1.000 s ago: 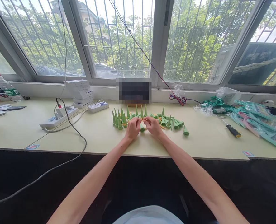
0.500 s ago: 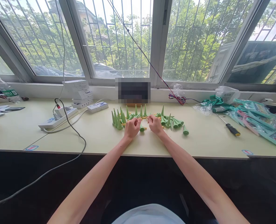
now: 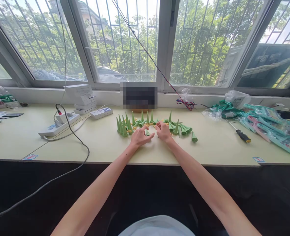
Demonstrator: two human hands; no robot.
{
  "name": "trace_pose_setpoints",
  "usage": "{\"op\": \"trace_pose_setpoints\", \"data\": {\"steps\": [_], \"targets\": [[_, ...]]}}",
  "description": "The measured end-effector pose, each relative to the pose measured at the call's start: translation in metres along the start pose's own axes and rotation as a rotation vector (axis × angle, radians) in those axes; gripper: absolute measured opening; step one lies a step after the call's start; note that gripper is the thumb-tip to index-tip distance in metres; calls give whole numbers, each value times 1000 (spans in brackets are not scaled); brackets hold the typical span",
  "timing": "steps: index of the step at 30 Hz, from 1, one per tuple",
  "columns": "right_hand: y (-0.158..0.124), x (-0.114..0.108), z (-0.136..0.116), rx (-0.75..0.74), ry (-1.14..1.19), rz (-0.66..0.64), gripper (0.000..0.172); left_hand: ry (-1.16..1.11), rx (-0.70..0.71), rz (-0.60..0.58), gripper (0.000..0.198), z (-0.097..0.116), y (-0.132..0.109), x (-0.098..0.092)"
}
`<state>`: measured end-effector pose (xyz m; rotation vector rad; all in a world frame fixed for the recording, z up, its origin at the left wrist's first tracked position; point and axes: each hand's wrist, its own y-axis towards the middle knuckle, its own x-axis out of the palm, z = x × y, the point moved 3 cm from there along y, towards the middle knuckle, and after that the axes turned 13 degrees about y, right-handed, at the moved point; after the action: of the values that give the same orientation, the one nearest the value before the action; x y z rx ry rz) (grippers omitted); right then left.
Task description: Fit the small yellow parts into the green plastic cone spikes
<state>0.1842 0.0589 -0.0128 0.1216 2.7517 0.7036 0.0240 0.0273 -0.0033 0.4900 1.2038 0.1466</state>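
My left hand (image 3: 140,136) has its thumb and fingers spread apart around a green cone (image 3: 147,133) lying on the table; I cannot tell whether they touch it. Close by on the right, my right hand (image 3: 163,131) is closed in a pinch. A bit of yellow shows near its fingertips, too small to name. Upright green cones (image 3: 120,126) stand in a group to the left of my hands. More green cones (image 3: 184,129) lie heaped to the right, with one single cone (image 3: 194,137) apart from them. Small yellow pieces (image 3: 150,124) are scattered behind my hands.
A power strip (image 3: 59,126) with a dark cable and stacked white boxes (image 3: 84,98) are on the left. A screwdriver (image 3: 243,136) and teal plastic packages (image 3: 270,124) lie on the right. Windows rise behind the table (image 3: 105,144).
My left hand has opened from a pinch, its thumb swinging down and right beside the lying cone. My right hand stays pinched in nearly the same place.
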Motion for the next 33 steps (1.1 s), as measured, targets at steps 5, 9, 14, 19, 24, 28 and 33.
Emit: {"op": "trace_pose_setpoints", "data": {"steps": [5, 9, 14, 19, 24, 28, 33], "targets": [[0, 0, 2, 18, 6, -5, 7, 52, 28, -46, 31, 4, -2, -3], [0, 0, 3, 13, 12, -11, 5, 67, 56, -39, 20, 4, -2, -1], [-1, -1, 1, 5, -1, -11, 6, 97, 70, -35, 19, 0, 0, 4], [-1, -2, -3, -4, 6, -16, 7, 64, 68, -18, 23, -1, 0, 4], [-1, -1, -4, 9, 3, -16, 10, -38, 23, 50, 25, -4, 1, 3], [-2, 0, -5, -7, 34, -17, 14, -113, -5, 112, 30, -4, 2, 1], [-3, 0, -12, -42, 76, -5, 21, -161, -2, 168, 37, -4, 2, -3]]}}
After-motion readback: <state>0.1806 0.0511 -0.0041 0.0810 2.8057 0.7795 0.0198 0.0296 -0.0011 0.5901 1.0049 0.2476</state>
